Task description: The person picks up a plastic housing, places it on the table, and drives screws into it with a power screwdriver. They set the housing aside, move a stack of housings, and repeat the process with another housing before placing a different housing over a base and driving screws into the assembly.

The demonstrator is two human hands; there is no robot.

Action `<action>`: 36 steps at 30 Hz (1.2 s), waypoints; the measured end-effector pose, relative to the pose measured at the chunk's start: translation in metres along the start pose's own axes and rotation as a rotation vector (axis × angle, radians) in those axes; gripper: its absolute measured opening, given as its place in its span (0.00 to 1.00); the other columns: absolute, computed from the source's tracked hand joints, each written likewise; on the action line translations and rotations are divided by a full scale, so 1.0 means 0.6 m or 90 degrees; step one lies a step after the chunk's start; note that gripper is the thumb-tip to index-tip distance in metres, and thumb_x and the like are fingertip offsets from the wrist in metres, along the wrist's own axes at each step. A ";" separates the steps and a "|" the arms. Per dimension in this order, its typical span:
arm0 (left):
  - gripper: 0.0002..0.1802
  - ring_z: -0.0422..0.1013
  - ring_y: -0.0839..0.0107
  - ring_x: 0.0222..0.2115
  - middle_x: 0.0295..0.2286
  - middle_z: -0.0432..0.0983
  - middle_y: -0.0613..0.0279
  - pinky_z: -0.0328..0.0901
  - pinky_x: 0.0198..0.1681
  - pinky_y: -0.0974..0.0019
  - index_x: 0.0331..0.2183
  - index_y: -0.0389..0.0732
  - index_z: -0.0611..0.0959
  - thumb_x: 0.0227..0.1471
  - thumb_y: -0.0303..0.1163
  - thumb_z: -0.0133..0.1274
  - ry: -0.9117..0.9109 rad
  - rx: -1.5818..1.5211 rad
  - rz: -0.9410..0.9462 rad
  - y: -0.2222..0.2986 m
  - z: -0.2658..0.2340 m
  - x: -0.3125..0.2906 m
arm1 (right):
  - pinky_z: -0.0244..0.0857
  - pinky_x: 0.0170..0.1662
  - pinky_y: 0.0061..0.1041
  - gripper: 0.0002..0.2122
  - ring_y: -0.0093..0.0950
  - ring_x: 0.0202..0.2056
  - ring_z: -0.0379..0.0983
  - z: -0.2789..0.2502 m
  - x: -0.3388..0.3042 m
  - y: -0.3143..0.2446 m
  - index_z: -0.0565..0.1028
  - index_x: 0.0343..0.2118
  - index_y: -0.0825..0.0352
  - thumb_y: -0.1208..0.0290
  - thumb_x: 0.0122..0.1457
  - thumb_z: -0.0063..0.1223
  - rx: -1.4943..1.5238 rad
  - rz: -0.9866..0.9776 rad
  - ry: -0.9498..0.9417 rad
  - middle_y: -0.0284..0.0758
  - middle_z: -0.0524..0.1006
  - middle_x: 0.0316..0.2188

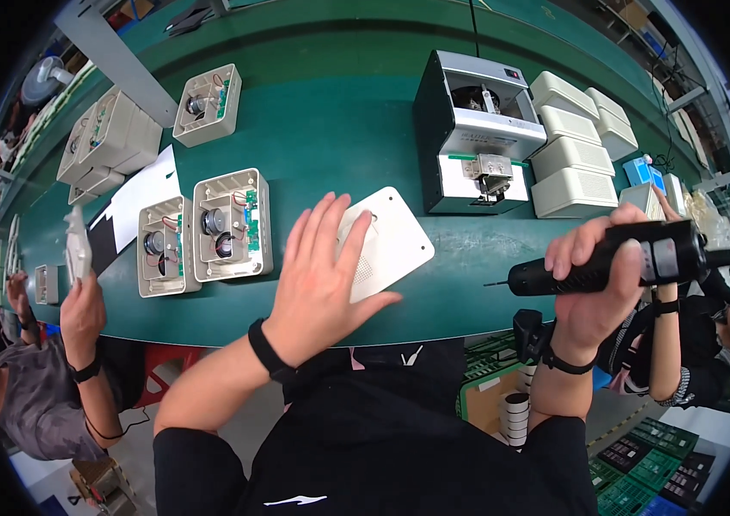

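My left hand (318,279) lies with outstretched fingers over the left part of an off-white cover plate (398,242). The plate has corner holes and a patch of small perforations, and its left side is partly hidden by the hand. In my right hand (593,275) is a black electric screwdriver (530,278), gripped round its body. Its thin bit points left, above the table and apart from the plate. Left of my left hand, two open speaker housings (263,232) stand side by side, showing round speakers, wires and green circuit boards.
A black and silver screw feeder (490,133) stands beyond the plate at right, beside stacked off-white housings (576,193). Another open housing (208,133) and more stacked ones (137,129) are at far left. Co-workers sit on both sides; the left one's hand (81,314) holds a white part.
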State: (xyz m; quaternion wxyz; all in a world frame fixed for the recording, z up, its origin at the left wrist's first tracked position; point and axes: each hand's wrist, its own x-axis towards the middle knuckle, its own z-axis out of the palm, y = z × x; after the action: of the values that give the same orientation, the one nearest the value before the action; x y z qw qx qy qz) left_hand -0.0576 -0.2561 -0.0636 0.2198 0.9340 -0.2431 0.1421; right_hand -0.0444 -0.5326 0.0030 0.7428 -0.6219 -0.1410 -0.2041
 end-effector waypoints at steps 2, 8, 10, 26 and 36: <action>0.43 0.65 0.44 0.56 0.54 0.67 0.41 0.60 0.60 0.50 0.55 0.33 0.72 0.37 0.36 0.71 0.038 -0.002 0.025 -0.010 -0.011 -0.015 | 0.66 0.26 0.30 0.21 0.27 0.18 0.67 0.005 -0.002 -0.015 0.62 0.48 0.66 0.55 0.64 0.52 0.054 0.006 -0.018 0.36 0.70 0.23; 0.35 0.66 0.52 0.57 0.50 0.72 0.48 0.62 0.59 0.52 0.50 0.36 0.78 0.37 0.34 0.71 0.109 -0.121 0.002 -0.042 -0.064 -0.067 | 0.67 0.26 0.30 0.25 0.27 0.18 0.67 0.049 0.020 -0.041 0.61 0.48 0.66 0.49 0.62 0.53 0.047 0.006 -0.034 0.36 0.70 0.22; 0.33 0.66 0.55 0.57 0.50 0.73 0.50 0.61 0.60 0.52 0.50 0.36 0.78 0.40 0.36 0.68 0.039 -0.155 0.121 -0.022 -0.055 -0.082 | 0.66 0.25 0.30 0.26 0.27 0.18 0.67 0.068 0.025 -0.042 0.61 0.49 0.66 0.46 0.62 0.52 0.076 0.014 -0.063 0.35 0.70 0.22; 0.28 0.57 0.59 0.64 0.62 0.62 0.47 0.47 0.69 0.59 0.56 0.29 0.71 0.58 0.35 0.42 -0.088 0.104 0.128 0.067 0.086 -0.001 | 0.71 0.18 0.29 0.23 0.28 0.13 0.72 0.223 0.028 -0.025 0.58 0.44 0.64 0.58 0.56 0.59 0.189 0.054 -0.329 0.34 0.72 0.19; 0.27 0.58 0.55 0.64 0.61 0.63 0.45 0.46 0.70 0.56 0.54 0.31 0.75 0.58 0.36 0.41 -0.029 0.042 0.119 0.059 0.111 0.001 | 0.71 0.19 0.32 0.24 0.30 0.14 0.72 0.248 0.003 0.020 0.59 0.43 0.62 0.62 0.54 0.64 0.186 0.098 -0.356 0.36 0.74 0.19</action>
State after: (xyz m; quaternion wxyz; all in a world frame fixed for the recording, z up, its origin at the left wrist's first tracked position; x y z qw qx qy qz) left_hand -0.0645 -0.3161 -0.1089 0.1693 0.9169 -0.3295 0.1488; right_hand -0.0308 -0.3853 0.0212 0.7700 -0.5494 -0.3199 0.0538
